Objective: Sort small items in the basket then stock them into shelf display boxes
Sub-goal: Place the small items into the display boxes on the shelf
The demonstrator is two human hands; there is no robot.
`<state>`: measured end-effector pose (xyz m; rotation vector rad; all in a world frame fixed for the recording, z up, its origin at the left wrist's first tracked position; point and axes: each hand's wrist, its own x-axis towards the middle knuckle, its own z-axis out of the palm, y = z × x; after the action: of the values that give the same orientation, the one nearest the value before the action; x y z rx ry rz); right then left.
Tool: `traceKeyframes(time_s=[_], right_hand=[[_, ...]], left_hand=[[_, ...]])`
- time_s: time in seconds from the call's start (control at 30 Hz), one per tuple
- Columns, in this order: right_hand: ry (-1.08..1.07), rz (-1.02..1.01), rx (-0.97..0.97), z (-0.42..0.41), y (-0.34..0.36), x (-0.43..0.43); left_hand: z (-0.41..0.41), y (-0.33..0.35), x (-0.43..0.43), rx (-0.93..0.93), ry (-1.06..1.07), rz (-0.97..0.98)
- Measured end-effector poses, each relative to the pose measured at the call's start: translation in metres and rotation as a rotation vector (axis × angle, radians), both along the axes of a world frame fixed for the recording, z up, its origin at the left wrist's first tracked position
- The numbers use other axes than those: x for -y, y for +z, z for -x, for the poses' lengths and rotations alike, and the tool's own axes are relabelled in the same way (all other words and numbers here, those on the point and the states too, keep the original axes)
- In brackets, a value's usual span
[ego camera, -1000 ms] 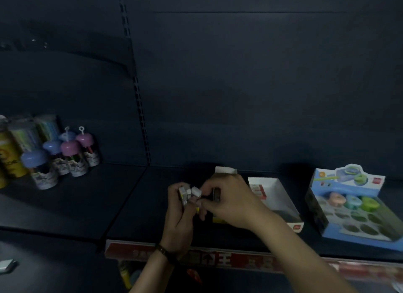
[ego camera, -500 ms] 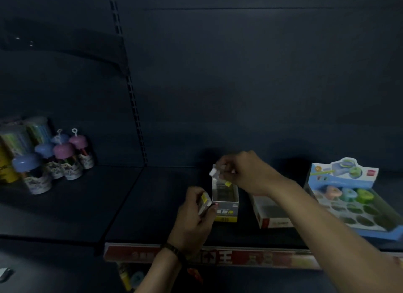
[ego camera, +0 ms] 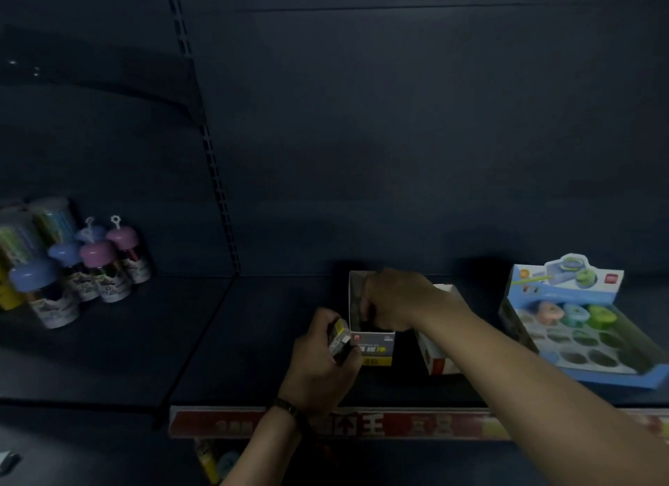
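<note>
Several pastel-lidded jars [ego camera: 97, 268] stand at the left of the dark shelf [ego camera: 217, 340], which has a dim navy back panel. The left hand [ego camera: 322, 362] grips small packs [ego camera: 338, 337] just beside the open display box [ego camera: 369, 344]. The right hand [ego camera: 394, 301] dips into that box with its fingers hidden, so its grip cannot be told; a blue tray box [ego camera: 586, 369] sits far right.

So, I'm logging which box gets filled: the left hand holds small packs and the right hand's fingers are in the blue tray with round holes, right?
Not quite. The head view shows the right hand with its fingers in the small white box in the middle of the shelf, not in the blue tray. The left hand does hold small packs.
</note>
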<state>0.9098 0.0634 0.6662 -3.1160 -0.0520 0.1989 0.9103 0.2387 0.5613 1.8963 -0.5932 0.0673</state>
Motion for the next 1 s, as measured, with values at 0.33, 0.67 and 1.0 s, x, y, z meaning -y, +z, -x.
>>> traceKeyframes(time_s=[0.33,0.67,1.0], right_hand=[[-0.008,-0.151,-0.254,-0.001,-0.001,0.007],[0.003,-0.68,0.228,0.017,0.01,0.022],[0.075,-0.642,0.277,0.029,-0.007,-0.01]], left_hand=[[0.0,-0.002,0.0,0.015,-0.054,0.067],[0.005,-0.007,-0.006,0.038,-0.091,0.22],[0.007,-0.003,-0.008,0.093,0.0,0.226]])
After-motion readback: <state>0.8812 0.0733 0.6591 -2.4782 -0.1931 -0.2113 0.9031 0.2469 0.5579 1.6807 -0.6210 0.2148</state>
